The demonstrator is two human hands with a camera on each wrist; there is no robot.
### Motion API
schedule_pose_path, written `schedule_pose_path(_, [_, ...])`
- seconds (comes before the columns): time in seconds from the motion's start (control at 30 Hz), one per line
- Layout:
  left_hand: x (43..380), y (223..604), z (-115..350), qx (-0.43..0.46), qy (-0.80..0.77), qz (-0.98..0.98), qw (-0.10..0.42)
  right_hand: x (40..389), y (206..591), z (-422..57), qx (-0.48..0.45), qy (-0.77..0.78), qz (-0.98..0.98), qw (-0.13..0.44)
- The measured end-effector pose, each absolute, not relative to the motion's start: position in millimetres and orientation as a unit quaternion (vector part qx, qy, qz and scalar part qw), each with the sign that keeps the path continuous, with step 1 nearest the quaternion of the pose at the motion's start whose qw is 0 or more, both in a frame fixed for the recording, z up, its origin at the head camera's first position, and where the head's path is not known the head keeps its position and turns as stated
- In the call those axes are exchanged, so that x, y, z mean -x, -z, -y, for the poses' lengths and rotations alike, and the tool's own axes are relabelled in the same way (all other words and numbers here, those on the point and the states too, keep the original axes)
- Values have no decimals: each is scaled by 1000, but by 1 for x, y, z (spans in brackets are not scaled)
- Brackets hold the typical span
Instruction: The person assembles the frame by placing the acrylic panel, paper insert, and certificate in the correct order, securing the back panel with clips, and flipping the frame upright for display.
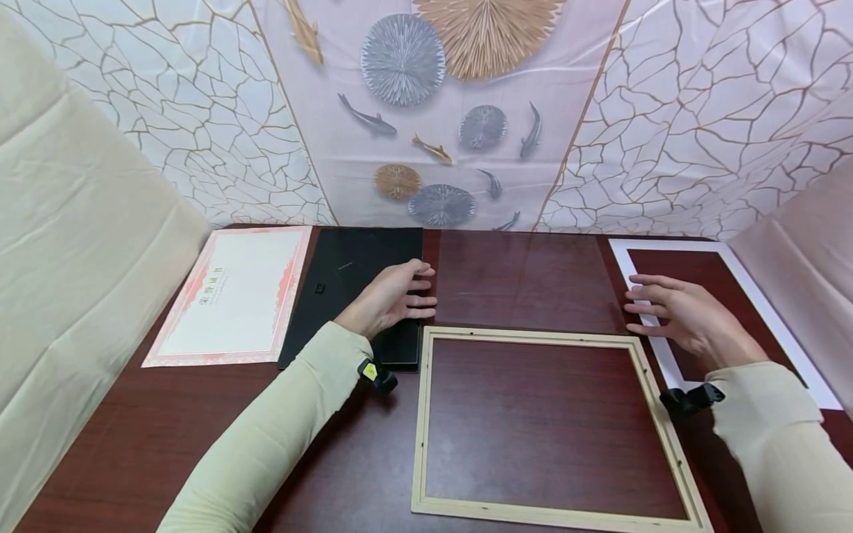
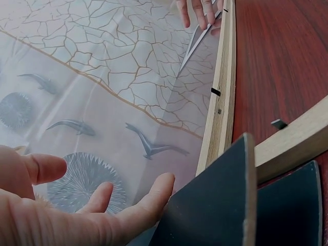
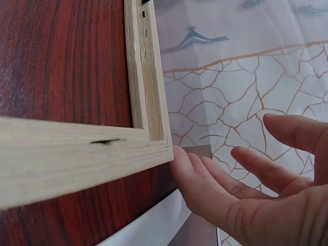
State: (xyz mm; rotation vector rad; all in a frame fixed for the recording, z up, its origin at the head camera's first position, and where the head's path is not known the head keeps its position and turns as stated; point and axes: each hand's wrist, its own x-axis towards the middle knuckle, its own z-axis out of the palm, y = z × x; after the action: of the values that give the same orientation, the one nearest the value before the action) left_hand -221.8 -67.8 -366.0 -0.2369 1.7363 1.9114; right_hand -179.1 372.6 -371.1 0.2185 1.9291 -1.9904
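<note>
A pale wooden picture frame (image 1: 533, 337) lies on the table, its opening showing the dark wood. Behind it rests a clear, thin sheet (image 1: 520, 277), its edges faint. Over the black backing board (image 1: 340, 274) my left hand (image 1: 393, 296) is spread with fingers pointing at the sheet's left edge; whether they touch it I cannot tell. Across from it my right hand (image 1: 693, 318) hovers above the white mat border (image 1: 729, 270), fingers extended toward the sheet's right edge. In the right wrist view, its little finger (image 3: 189, 179) is by the frame's corner. Neither hand grips anything.
A certificate (image 1: 233, 303) with a red-patterned border lies at the far left, beside the backing board. Patterned cloth (image 1: 440, 111) hangs along the table's back edge, and plain cloth walls (image 1: 67, 222) stand on both sides. A dark wooden tabletop (image 1: 220, 437) carries everything.
</note>
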Motion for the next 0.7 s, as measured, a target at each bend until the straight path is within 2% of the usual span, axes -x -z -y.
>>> schedule_pose_path(0.43, [223,364,66,93,-708,-646,268,182,371,-372,-83,727,-656,183])
schedule_pose_path(0.7, [225,366,65,100,-703,-653,266,179,369,-375,-96,691,-703,141])
